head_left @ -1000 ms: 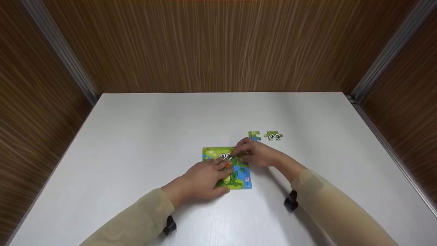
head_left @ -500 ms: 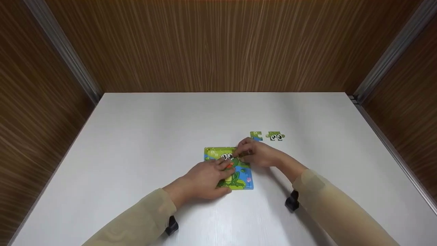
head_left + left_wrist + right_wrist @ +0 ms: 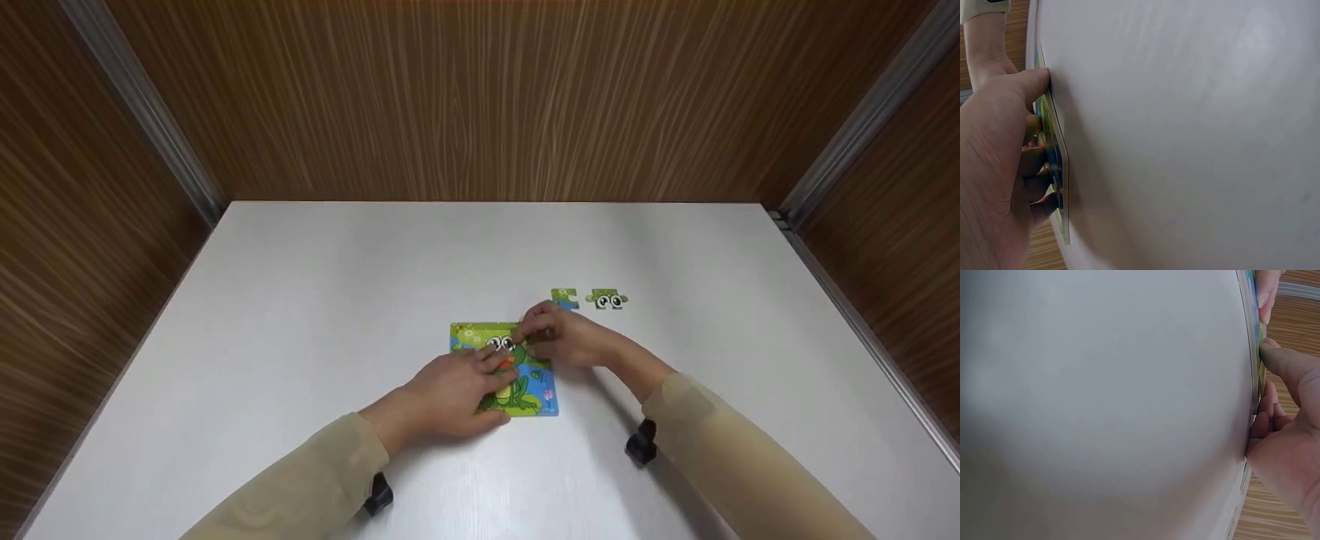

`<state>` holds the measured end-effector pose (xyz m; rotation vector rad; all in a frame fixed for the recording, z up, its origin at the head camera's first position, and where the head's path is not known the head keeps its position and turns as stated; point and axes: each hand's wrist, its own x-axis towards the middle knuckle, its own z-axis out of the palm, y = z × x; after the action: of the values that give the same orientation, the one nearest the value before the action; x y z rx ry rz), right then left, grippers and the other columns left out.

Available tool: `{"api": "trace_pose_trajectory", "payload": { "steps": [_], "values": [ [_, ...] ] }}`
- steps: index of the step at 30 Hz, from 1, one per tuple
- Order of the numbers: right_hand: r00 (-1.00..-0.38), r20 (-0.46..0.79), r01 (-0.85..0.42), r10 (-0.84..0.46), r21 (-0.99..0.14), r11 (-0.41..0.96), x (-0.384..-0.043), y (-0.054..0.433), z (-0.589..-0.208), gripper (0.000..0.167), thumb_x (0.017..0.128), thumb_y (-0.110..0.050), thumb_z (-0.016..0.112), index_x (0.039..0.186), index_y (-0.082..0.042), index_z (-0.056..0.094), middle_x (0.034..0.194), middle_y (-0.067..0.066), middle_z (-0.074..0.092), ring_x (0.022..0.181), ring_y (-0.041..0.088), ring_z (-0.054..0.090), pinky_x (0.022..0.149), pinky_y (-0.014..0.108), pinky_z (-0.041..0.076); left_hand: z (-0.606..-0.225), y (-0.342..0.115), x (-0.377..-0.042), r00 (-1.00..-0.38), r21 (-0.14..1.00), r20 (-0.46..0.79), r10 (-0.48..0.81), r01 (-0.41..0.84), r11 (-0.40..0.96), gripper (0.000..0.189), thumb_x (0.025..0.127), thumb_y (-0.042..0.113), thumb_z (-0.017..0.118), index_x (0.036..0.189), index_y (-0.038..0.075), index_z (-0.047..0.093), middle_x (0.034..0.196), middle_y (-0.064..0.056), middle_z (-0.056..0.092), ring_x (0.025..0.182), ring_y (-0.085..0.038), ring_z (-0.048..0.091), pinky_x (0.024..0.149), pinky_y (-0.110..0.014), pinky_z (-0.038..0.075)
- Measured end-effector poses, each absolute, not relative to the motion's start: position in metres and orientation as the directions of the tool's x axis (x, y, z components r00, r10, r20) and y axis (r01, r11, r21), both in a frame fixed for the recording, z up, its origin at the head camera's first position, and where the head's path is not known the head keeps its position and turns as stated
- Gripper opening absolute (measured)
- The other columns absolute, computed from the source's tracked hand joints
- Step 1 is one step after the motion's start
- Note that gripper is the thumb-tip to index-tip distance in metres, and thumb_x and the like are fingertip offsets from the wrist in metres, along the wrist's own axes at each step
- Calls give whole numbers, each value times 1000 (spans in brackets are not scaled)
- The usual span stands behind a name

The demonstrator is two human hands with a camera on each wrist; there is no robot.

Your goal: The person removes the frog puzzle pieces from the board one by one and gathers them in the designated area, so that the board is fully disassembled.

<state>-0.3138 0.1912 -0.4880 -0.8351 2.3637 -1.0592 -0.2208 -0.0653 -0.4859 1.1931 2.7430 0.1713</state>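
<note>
A square frog jigsaw puzzle (image 3: 540, 386) in a shallow tray lies on the white table in front of me. My left hand (image 3: 461, 394) rests palm down across its left and lower part, fingers spread over the frog, thumb by the near edge. At the upper right corner my right hand (image 3: 566, 337) pinches a puzzle piece with thumb and curled fingers; the piece is mostly hidden. In the right wrist view the right thumb (image 3: 1286, 360) touches the puzzle's face. The left wrist view shows the left fingers (image 3: 1033, 163) against the puzzle.
Two loose puzzle pieces lie beyond the right hand: a green and blue one (image 3: 564, 297) and one with frog eyes (image 3: 607, 300). The white table (image 3: 315, 300) is bounded by wood-grain panels (image 3: 480, 97) at the back and sides.
The whole view has shifted slightly, with table and hands appearing a little further right. Both hands keep their places on the puzzle.
</note>
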Motion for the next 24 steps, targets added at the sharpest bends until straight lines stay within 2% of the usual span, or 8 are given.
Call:
{"api": "trace_pose_trajectory", "payload": {
  "steps": [15,19,24],
  "values": [
    [-731,-110,-336,-673,-801,496,-311,193,-484,22,101,-4,68,118,-13,80,133,8,58,127,29,51,110,53,41,-485,-65,-221,-675,170,-73,734,717,676,67,105,56,51,160,18,50,166,-12,40,155,-30,37,124,-45,35],
    [-735,-99,-337,-670,-805,488,-311,192,-485,22,101,-3,69,118,-12,79,132,8,59,123,28,51,108,50,42,-485,-65,-221,-676,172,-78,733,715,678,67,105,56,51,161,18,50,167,-11,40,155,-30,38,123,-46,35],
    [-756,-87,-339,-649,-796,501,-311,190,-487,33,98,0,72,130,-10,72,130,8,62,115,26,55,101,45,45,-487,-65,-221,-675,162,-86,733,717,678,68,105,57,50,161,19,48,167,-11,38,155,-29,36,124,-44,33]
  ]
}}
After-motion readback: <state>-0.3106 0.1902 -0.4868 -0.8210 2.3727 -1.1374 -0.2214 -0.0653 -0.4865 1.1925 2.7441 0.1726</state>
